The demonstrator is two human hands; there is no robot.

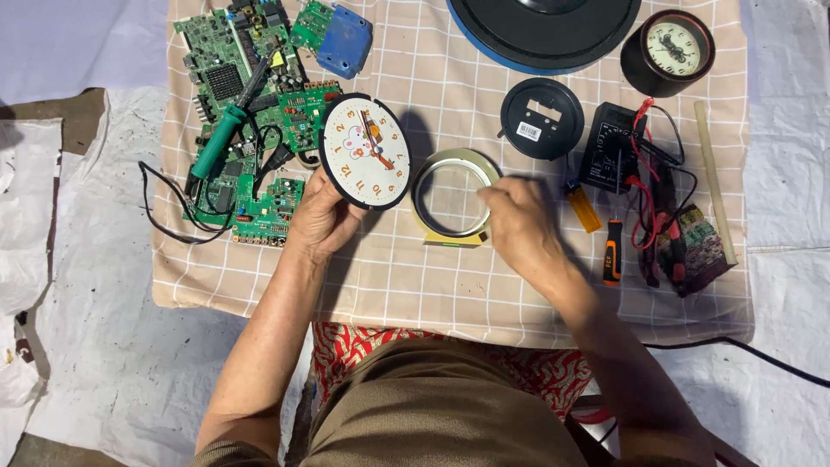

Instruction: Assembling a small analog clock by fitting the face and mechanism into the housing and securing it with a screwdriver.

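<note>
The clock dial (364,152) is gripped at its lower edge by the left hand (322,216), tilted above the checked cloth (398,277). Probably light and thin, so best held by the rim. The glass bezel ring (453,194) is pinched by the right hand (519,220); likely fragile and slippery. Further back, a white barcode label is seen on the round black back cover (542,118).

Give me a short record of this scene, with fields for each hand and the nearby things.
left hand: holds round white clock face with black rim, tilted
right hand: fingertips on round yellow clock ring with clear cover
surface: checked beige cloth
left side: green circuit boards
right side: round black back cover, orange-handled screwdriver
</note>
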